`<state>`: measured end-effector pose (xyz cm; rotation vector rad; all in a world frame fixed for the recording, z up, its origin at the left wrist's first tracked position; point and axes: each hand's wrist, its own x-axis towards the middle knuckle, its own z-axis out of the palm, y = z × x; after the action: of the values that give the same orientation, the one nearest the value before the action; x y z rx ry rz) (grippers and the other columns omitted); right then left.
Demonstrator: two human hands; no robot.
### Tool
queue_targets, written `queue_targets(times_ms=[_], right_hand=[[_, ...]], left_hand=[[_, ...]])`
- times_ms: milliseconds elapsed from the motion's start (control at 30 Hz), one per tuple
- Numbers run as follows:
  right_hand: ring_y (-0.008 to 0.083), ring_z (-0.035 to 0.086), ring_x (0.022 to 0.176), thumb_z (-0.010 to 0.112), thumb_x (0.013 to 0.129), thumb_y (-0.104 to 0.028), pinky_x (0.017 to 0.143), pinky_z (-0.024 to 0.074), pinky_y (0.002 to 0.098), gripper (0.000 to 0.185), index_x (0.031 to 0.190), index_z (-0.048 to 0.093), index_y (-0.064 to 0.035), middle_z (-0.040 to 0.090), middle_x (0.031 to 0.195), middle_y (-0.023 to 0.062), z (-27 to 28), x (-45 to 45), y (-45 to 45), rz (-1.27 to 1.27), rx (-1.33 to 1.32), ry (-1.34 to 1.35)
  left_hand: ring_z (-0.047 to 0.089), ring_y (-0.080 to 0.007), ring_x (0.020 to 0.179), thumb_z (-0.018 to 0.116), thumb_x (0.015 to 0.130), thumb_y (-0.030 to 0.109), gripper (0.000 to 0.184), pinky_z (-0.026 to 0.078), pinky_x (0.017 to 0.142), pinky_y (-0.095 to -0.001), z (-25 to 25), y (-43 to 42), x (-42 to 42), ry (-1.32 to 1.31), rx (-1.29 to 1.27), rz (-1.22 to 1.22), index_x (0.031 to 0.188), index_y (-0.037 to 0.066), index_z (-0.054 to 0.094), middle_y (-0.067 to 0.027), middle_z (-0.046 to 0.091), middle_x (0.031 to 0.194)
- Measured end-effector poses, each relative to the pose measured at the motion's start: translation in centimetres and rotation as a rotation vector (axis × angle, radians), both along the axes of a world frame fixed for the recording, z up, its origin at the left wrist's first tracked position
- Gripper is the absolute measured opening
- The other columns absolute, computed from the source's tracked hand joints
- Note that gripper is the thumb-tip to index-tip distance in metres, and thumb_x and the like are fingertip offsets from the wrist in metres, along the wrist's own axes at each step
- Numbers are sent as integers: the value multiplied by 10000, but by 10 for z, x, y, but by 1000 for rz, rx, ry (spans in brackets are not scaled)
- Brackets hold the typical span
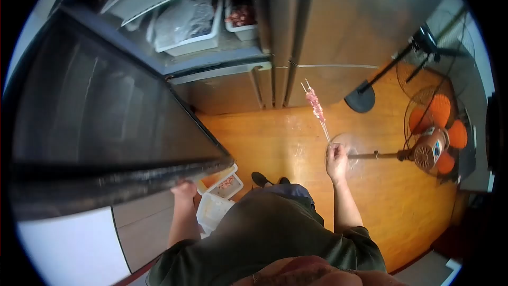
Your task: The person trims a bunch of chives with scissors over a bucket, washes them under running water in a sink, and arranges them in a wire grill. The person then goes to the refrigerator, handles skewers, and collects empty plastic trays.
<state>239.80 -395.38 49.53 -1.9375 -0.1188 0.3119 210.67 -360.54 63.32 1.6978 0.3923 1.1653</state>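
Note:
My right hand (337,160) is closed around the bare lower ends of raw meat skewers (315,105), held up over the floor with their pointed tips away from me. At least two stick tips show. My left hand (184,189) is closed at the edge of the open refrigerator door (100,100), its fingers partly hidden by the door. Inside the refrigerator, a white tub (186,47) holds something under clear plastic. Beside it stands another white tub (244,33) with pieces of red meat.
Below the door edge, near my left forearm, sit a white container (230,187) with meat bits and a second pale container (212,211). An orange-bladed standing fan (431,145) is at the right, its pole reaching toward my right hand. Another black stand base (361,98) rests by the steel doors.

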Motion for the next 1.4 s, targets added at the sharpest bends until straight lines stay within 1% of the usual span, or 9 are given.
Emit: queue_targets(times_ms=[300,400,533,567,767,933,1133,1333,1400], right_hand=[[49,401,555,530,955,-167,493,350,204,119,921,490,-60,473,673,-36,90,-1,197,273,334,306],[58,377,504,508,971,-189,449,313,212,145,880,476,-80,444,638,-27,117,17,246,415,302,141],[33,387,559,556,946,-149,496,318,200,126,870,553,-48,472,666,-60,157,52,276,621,305,0],[31,409,591,560,941,-141,526,340,199,122,886,564,-33,494,689,-57,169,61,279,651,259,-9],[36,480,684,583,922,-119,616,413,206,118,910,614,-5,554,739,-42,178,98,277,726,139,-70],[44,418,622,636,898,-162,554,380,217,168,839,604,-9,522,667,-42,150,105,265,429,240,-276],[77,426,637,438,1011,-255,551,358,226,267,846,503,-56,472,731,-10,146,146,279,63,612,-508],[190,585,920,434,997,-277,837,463,301,312,1102,584,-25,615,994,81,164,205,333,-329,473,-903],[143,586,808,460,998,-234,724,478,278,285,1053,612,1,639,904,63,166,209,351,-396,456,-941]], left_hand=[[459,-257,1227,563,850,539,676,356,1057,-439,-58,17,-181,-298,-367,137,1342,88,455,-75,490,1343],[416,-283,1281,525,847,604,739,308,1096,-464,-84,7,-211,-448,-693,603,1387,111,416,-81,451,1396],[420,-315,1282,455,796,720,842,359,1065,-493,-91,21,-229,-389,-418,239,1407,145,398,-92,454,1402],[425,-317,1279,440,788,735,853,380,1049,-496,-113,20,-243,-258,-474,522,1411,154,396,-91,456,1401],[414,-340,1289,349,794,770,901,384,1047,-489,-36,28,-171,-667,-720,810,1435,137,363,-91,436,1423],[452,-325,1211,324,896,635,758,366,1052,-447,-29,25,-183,-848,-644,686,1395,73,417,-106,441,1410],[466,-299,1198,367,900,589,713,392,1020,-438,32,24,-131,-616,-330,-27,1368,56,430,-93,471,1373],[449,-268,1214,318,917,606,728,368,1032,-428,8,27,-151,-377,-103,408,1353,32,418,-96,475,1348],[437,-266,1227,268,909,669,795,346,1051,-429,-31,36,-176,-250,-51,599,1357,28,412,-92,456,1367]])
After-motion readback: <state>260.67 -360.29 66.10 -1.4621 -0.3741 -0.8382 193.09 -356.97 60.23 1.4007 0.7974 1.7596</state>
